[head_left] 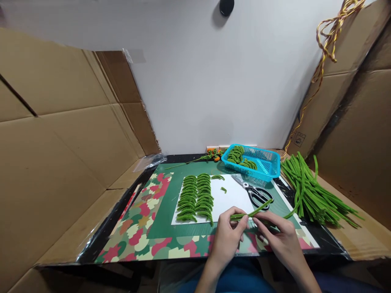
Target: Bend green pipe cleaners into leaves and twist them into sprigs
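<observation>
Beyond hands (228, 230), blue basket (274, 172), green pieces (236, 154) inside

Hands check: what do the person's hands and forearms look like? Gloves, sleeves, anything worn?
Left hand and right hand are bare, ungloved. No watch, bracelet or ring shows. The visible forearms have no sleeves, cables or evident markings.

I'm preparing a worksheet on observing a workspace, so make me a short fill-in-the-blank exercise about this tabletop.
1. The curved pieces form ____ long columns on the white paper.
2. Seen in the picture, the scissors lie to the ____ of those columns.
3. More curved pieces lie toward the ____ end of the blue basket.
4. The fuzzy strips in the left hand's grip are coloured ____.

Missing words: two; right; left; green.
</observation>
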A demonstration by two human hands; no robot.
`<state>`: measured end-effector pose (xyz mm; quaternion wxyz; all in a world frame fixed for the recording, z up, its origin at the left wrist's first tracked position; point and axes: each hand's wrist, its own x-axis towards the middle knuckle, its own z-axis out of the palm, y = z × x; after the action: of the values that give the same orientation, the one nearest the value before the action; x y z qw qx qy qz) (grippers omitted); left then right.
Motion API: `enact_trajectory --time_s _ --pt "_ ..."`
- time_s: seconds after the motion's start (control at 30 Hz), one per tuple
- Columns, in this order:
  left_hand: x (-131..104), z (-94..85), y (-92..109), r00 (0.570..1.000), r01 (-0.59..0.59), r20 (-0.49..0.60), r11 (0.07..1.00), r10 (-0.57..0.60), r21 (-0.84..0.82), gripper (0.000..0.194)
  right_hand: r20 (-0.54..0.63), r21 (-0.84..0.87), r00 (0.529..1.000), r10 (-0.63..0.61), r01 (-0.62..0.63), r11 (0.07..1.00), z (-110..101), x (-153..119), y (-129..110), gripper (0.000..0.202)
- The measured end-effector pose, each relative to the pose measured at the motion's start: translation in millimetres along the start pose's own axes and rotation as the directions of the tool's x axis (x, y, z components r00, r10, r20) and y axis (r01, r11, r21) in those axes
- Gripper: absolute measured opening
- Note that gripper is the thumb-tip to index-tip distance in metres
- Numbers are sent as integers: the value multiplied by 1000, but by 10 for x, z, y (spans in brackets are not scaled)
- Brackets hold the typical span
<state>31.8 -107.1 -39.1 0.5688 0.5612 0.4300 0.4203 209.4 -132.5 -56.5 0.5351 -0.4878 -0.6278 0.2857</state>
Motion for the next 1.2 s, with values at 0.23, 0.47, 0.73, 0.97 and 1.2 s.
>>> enact_trajectory --time_s 0.23,0.47,0.73,0.97,1.2 --pt "-4 -10 -72 1000 -3 -4 999 3 -34 43 -30 -23 996 -81 80 996 29 28 13 23" --pt "13 -36 -156 1000 -7 -15 999 6 -47 44 -33 11 999 -22 23 1000 54 9 27 31" --pt "19 -33 -142 1000 -25 -18 1000 25 -18 45 -4 -70 995 -101 101 992 41 -14 10 28" --pt "-46 2 -85 998 21 -51 1000 -21 4 40 19 -293 943 -333 324 900 -166 -108 26 24" --pt "-41 8 65 987 -146 -54 982 153 116 21 99 -508 930 -354 354 786 -316 -119 112 26"
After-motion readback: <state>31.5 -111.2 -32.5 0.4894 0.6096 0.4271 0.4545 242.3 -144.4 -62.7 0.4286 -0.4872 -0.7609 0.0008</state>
